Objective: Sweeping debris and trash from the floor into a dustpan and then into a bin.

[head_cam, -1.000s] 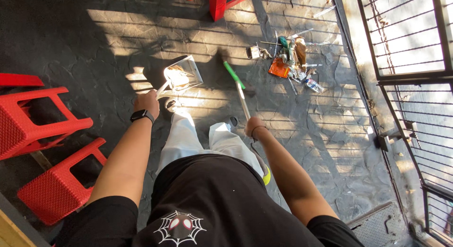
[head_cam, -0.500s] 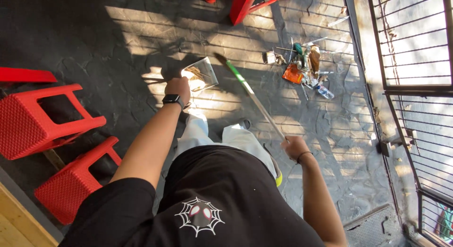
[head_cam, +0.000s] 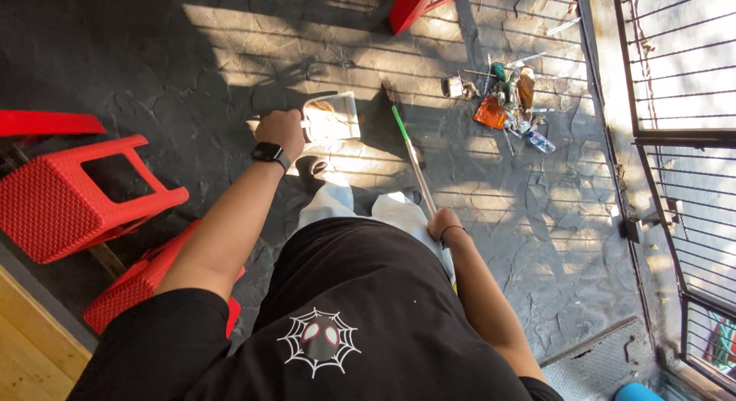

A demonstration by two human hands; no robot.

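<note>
The left hand (head_cam: 280, 131), fist closed on the pale metal dustpan (head_cam: 331, 117), had swung it toward twelve o'clock; the right hand (head_cam: 442, 222) kept gripping the green-handled broom (head_cam: 408, 144), closing on the litter pile (head_cam: 506, 102) at one o'clock.

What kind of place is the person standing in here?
Probably an outdoor patio or porch, maybe at an eatery. The dark stone-paved floor lies in striped sunlight, a metal barred gate closes the side, and red plastic stools stand about. The left hand holds a dustpan, the right hand a green-handled broom.
</note>
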